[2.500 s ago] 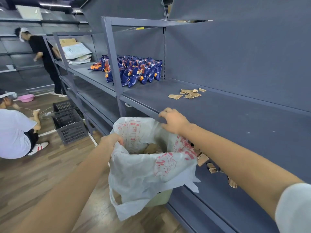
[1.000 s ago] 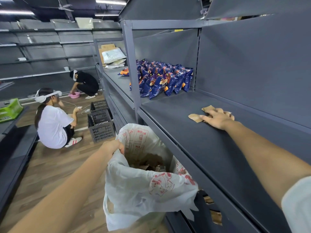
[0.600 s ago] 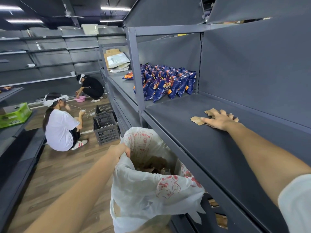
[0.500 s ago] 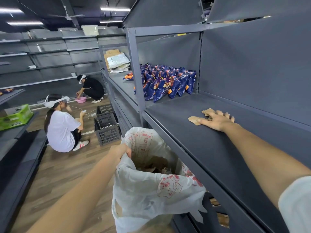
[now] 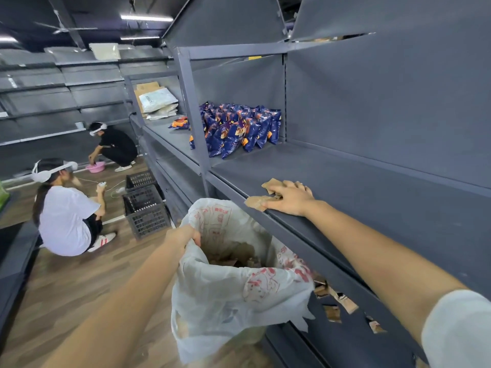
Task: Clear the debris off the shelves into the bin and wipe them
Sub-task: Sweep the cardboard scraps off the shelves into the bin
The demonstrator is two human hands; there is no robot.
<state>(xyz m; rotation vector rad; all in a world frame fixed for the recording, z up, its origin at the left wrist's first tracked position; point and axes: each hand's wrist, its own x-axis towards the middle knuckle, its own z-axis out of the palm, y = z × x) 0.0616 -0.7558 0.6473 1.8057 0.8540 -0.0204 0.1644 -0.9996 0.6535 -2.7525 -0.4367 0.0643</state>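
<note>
Sweeping debris from the upper shelf (image 5: 372, 203) toward the bin (image 5: 233, 301). Presses the right hand (image 5: 291, 199) down on the cardboard scraps (image 5: 256, 201), with fingers nearly straight and close together, pinching nothing. Seems chosen to drag several thin pieces at once instead of picking them one by one.

Has the scraps right at the front edge of the shelf, with one piece poking over the lip, just above the open mouth of the bin.

Grips with the left hand (image 5: 186, 235) the rim of the white printed bag lining the bin, with fingers curled round the plastic. Probably done to hold the mouth wide and close under the shelf edge, ready to catch the falling pieces. Shows brown pieces lying inside the bag.

Leaves more debris (image 5: 342, 304) on the lower shelf (image 5: 353, 341), beside and behind the bag. Shows no cloth anywhere, hence probably no wiping yet.

Needs now, by judgement, only a short pull over the lip. Risks losing light pieces down between the bag and the shelf front.

Works well apart from the blue snack bags (image 5: 239, 128) farther along the same shelf, and from two crouching persons near the black crates (image 5: 144, 208) on the wooden floor.
</note>
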